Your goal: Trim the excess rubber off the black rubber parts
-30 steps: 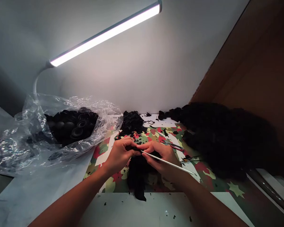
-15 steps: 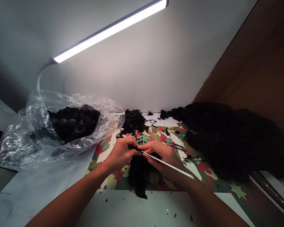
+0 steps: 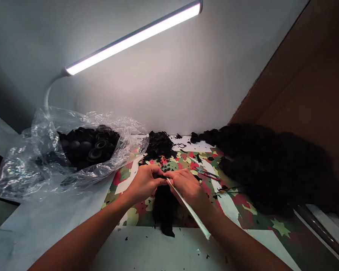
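Observation:
My left hand (image 3: pixel 143 182) and my right hand (image 3: pixel 187 186) meet fingertip to fingertip over a camouflage-patterned mat (image 3: pixel 234 205). Both pinch the top of a black bundle of curly hair (image 3: pixel 164 210) that hangs down toward me. My right hand also grips a thin white stick (image 3: pixel 190 210), which slants from the fingertips down along my right wrist. The fingers of both hands are closed.
A crumpled clear plastic bag (image 3: pixel 34 165) of round black caps (image 3: pixel 94 145) lies at the left. A big heap of black curly hair (image 3: pixel 274 165) fills the right side, a smaller heap (image 3: pixel 159 145) sits behind my hands. Red-handled scissors (image 3: pixel 207 174) lie on the mat. A lamp bar (image 3: pixel 135 37) glows above.
The white stick has swung from pointing out to the right to slanting down along my right wrist. Both hands stay pinched together at the same spot.

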A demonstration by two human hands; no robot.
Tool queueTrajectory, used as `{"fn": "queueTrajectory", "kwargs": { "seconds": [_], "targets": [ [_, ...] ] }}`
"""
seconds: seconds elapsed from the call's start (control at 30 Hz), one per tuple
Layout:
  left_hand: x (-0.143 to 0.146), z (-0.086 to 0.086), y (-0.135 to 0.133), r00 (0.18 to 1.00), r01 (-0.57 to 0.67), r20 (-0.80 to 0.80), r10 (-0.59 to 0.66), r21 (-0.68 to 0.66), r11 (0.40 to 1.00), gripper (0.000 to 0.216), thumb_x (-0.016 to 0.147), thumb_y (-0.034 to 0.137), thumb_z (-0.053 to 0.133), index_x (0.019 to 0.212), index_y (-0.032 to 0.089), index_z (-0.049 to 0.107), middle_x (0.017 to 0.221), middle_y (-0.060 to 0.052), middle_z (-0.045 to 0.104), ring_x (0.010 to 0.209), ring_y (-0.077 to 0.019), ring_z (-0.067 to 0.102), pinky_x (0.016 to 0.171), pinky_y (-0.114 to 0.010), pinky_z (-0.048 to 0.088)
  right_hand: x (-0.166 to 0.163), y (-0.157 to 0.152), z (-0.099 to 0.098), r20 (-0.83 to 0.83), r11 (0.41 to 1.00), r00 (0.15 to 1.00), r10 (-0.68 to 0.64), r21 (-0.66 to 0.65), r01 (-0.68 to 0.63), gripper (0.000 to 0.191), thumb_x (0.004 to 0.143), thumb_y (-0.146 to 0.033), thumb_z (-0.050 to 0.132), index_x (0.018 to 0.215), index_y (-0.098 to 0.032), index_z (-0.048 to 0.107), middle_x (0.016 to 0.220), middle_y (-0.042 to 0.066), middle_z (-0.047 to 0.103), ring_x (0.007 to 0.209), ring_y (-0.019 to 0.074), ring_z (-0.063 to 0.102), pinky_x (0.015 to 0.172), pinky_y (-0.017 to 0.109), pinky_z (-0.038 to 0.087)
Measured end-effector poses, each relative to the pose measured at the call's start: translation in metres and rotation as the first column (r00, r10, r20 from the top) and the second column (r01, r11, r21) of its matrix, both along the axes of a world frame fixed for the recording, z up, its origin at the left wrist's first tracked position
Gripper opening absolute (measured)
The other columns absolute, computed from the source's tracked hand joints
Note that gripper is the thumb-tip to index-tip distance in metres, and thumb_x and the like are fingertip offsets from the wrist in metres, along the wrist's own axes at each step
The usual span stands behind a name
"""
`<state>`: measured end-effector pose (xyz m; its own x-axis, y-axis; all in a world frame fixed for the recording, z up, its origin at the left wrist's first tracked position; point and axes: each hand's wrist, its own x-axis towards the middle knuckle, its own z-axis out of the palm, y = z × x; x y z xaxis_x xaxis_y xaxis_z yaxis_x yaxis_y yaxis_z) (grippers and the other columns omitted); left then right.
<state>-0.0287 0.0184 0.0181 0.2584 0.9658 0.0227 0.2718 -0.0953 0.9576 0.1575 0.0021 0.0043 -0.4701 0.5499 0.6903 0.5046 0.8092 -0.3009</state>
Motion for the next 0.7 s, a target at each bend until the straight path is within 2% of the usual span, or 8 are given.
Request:
{"fn": "queueTrajectory", "kwargs": {
  "seconds": [0.1,0.17,0.23,0.3,0.47,0.7],
  "targets": [
    [0.002,0.002,-0.003,0.999,0.02,0.032,-0.018,-0.054,0.998,0.012,0.066,0.026,0.078,0.068,0.017,0.071,0.058,0.002,0.06,0.046,-0.0105,0.047,0.044,-0.023,0.034,0.003,0.005,0.0,-0.048,0.993,0.993,-0.111,-0.042,0.11,0.018,0.099,-0.017,0.047,0.104,-0.022,0.064,0.101,0.009,0.075,0.091,0.0249,0.068,0.084,0.043,0.051],
    [0.001,0.004,-0.004,0.998,0.026,0.063,-0.025,-0.021,0.999,0.013,0.067,0.028,0.079,0.073,0.017,0.074,0.062,0.001,0.062,0.053,-0.0123,0.051,0.049,-0.024,0.038,0.008,0.007,0.005,-0.148,0.972,0.974,-0.171,-0.188,0.142,0.015,0.099,-0.023,0.051,0.098,-0.023,0.066,0.101,0.007,0.076,0.088,0.0237,0.069,0.08,0.04,0.052],
    [-0.001,0.007,-0.003,0.994,0.032,0.1,-0.035,0.027,0.999,0.013,0.068,0.028,0.08,0.075,0.017,0.076,0.067,-0.001,0.065,0.062,-0.0145,0.056,0.056,-0.025,0.043,0.013,0.008,0.013,-0.261,0.925,0.941,-0.213,-0.365,0.108,0.013,0.097,-0.028,0.057,0.089,-0.024,0.066,0.099,0.005,0.077,0.081,0.0211,0.07,0.073,0.035,0.053],
    [-0.003,0.008,-0.002,0.992,0.032,0.121,-0.04,0.069,0.997,0.013,0.069,0.027,0.08,0.077,0.017,0.077,0.071,-0.002,0.067,0.068,-0.0154,0.058,0.06,-0.025,0.044,0.016,0.007,0.02,-0.348,0.881,0.911,-0.222,-0.472,0.034,0.016,0.094,-0.031,0.062,0.081,-0.023,0.065,0.098,0.004,0.077,0.081,0.0205,0.07,0.074,0.034,0.053],
    [-0.003,0.009,-0.001,0.984,0.006,0.176,-0.027,0.12,0.993,0.01,0.072,0.024,0.077,0.078,0.016,0.077,0.071,-0.002,0.067,0.065,-0.0142,0.057,0.06,-0.024,0.043,0.017,-0.001,0.027,-0.448,0.858,0.888,-0.107,-0.493,-0.146,0.021,0.092,-0.03,0.064,0.073,-0.022,0.06,0.103,0.005,0.076,0.094,0.0221,0.07,0.085,0.036,0.052],
    [-0.001,0.007,-0.001,1.0,-0.015,0.029,0.007,0.294,0.956,0.006,0.077,0.022,0.075,0.075,0.017,0.076,0.067,-0.001,0.066,0.065,-0.0148,0.056,0.061,-0.025,0.04,0.014,-0.009,0.024,-0.387,0.836,0.922,-0.023,-0.513,-0.195,0.015,0.094,-0.024,0.061,0.078,-0.022,0.061,0.112,0.005,0.075,0.092,0.0193,0.07,0.08,0.033,0.051]
  ]
}}
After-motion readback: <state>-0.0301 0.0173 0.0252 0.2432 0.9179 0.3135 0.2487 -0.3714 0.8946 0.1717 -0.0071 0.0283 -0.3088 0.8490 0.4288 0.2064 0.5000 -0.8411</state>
